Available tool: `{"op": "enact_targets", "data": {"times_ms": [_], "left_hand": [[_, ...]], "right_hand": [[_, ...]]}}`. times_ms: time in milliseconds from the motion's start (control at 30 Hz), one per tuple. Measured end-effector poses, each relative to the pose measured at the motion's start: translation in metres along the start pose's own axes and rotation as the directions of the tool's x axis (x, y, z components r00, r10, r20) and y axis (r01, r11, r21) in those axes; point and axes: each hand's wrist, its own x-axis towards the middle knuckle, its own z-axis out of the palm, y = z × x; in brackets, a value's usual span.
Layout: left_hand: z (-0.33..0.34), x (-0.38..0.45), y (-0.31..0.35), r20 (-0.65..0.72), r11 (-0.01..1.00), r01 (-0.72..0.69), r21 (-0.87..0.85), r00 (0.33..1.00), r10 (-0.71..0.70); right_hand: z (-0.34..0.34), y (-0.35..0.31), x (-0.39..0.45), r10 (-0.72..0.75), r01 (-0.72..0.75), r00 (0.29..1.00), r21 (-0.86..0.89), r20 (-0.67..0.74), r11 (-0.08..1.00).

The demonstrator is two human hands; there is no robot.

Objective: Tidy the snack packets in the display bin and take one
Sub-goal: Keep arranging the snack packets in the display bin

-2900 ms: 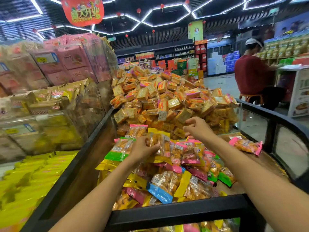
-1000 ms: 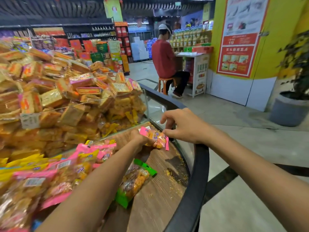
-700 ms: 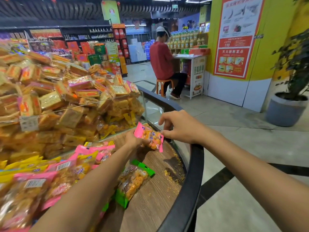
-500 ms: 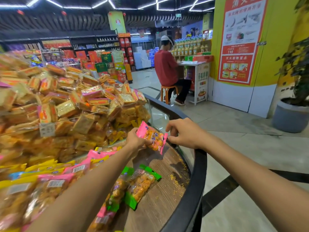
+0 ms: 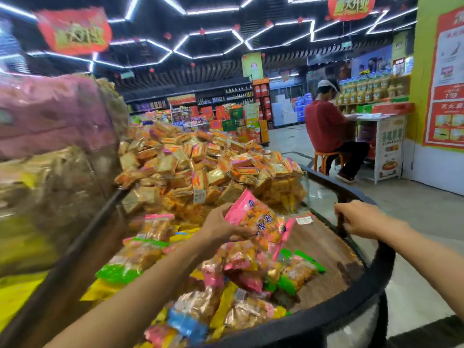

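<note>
Above the bin (image 5: pixel 356 307), left hand (image 5: pixel 221 226) holds a pink-edged snack packet (image 5: pixel 261 219).

Bright ceiling strip lights (image 5: pixel 213 49); left edge motion-blurred.

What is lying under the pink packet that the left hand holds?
Under the pink packet held by the left hand lie mixed snack packets on the bin floor. What sits directly beneath is covered.

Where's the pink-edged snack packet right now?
Head view, centre frame: the pink-edged snack packet is held up in the left hand, above the loose pile in the display bin, just in front of the clear divider.
</note>
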Motion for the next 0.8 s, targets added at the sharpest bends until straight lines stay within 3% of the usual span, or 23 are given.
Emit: {"op": "enact_targets", "data": {"times_ms": [233,333,400,500,600,633,733,800], "left_hand": [[-0.084,-0.053,-0.020,-0.254,0.996,-0.022,-0.090,0.967,-0.002],[-0.097,-0.060,-0.029,-0.312,0.983,-0.036,-0.181,0.950,-0.023],[-0.101,-0.059,-0.031,-0.340,0.981,-0.044,-0.191,0.940,-0.024],[-0.101,-0.050,-0.036,-0.340,0.983,-0.037,-0.181,0.940,-0.028],[-0.102,-0.043,-0.038,-0.320,0.987,-0.042,-0.154,0.947,-0.009],[-0.103,-0.042,-0.037,-0.308,0.986,-0.050,-0.159,0.952,-0.002],[-0.102,-0.044,-0.034,-0.276,0.975,-0.085,-0.206,0.961,0.025],[-0.103,-0.045,-0.031,-0.268,0.974,-0.106,-0.199,0.962,0.049]], "right_hand": [[-0.008,-0.139,0.006,-0.148,0.198,0.974,0.335,-0.170,0.921],[-0.015,-0.201,0.017,-0.112,0.243,0.958,0.543,-0.263,0.804],[-0.020,-0.234,0.022,-0.010,0.240,0.948,0.695,-0.318,0.678],[-0.009,-0.261,0.029,0.146,0.191,0.944,0.854,-0.294,0.483],[-0.003,-0.268,0.036,0.077,0.199,0.960,0.850,-0.268,0.488],[-0.006,-0.269,0.037,0.052,0.203,0.967,0.879,-0.249,0.432],[-0.011,-0.272,0.039,-0.035,0.166,0.986,0.980,-0.163,0.111],[-0.014,-0.275,0.035,-0.073,0.138,0.989,0.987,-0.132,0.086]]}}
